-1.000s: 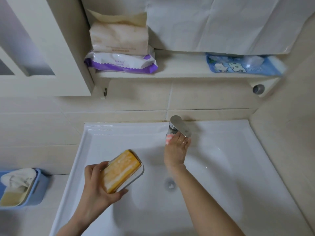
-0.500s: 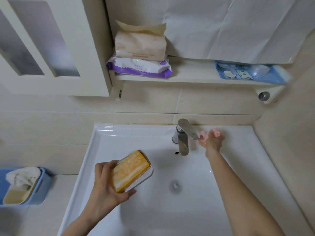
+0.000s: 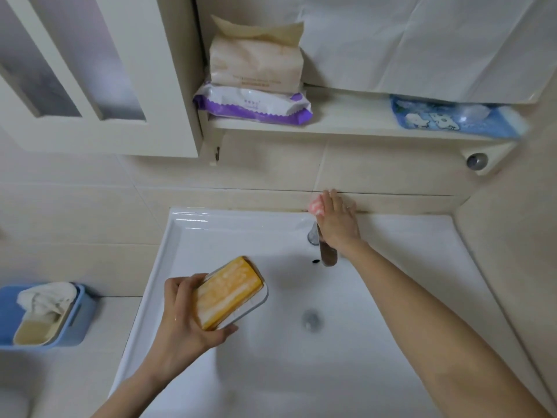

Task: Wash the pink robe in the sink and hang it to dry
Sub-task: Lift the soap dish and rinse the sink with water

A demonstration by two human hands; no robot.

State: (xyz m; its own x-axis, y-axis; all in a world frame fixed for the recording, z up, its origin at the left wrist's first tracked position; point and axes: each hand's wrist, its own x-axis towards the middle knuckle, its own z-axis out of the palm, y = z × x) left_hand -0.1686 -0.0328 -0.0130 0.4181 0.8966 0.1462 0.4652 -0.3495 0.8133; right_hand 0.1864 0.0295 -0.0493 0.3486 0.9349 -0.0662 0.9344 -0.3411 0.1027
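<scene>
At the far left a blue basket (image 3: 84,321) with a crumpled cloth (image 3: 45,297) in it is set on the surface (image 3: 99,372) beside the sink (image 3: 211,236). Over the sink's left half a soap dish (image 3: 259,300) carrying a yellow soap bar (image 3: 229,292) is gripped by the left hand (image 3: 187,324). Its fingers (image 3: 180,283) are curled round the dish's near end, and the bar's long axis is tilted from lower left to upper right. The drain (image 3: 310,319) is seen in the middle of the basin, and no pink robe is to be found anywhere in view. Further right the faucet (image 3: 328,256) is pointed from the back of the sink toward the viewer. The right hand (image 3: 339,221) is held just over its base, so this hand is judged the nearer one for running water. A small pink-and-white item (image 3: 316,206) is touched by that hand at the sink's back edge; whether it is pinched or merely pressed cannot be told.
</scene>
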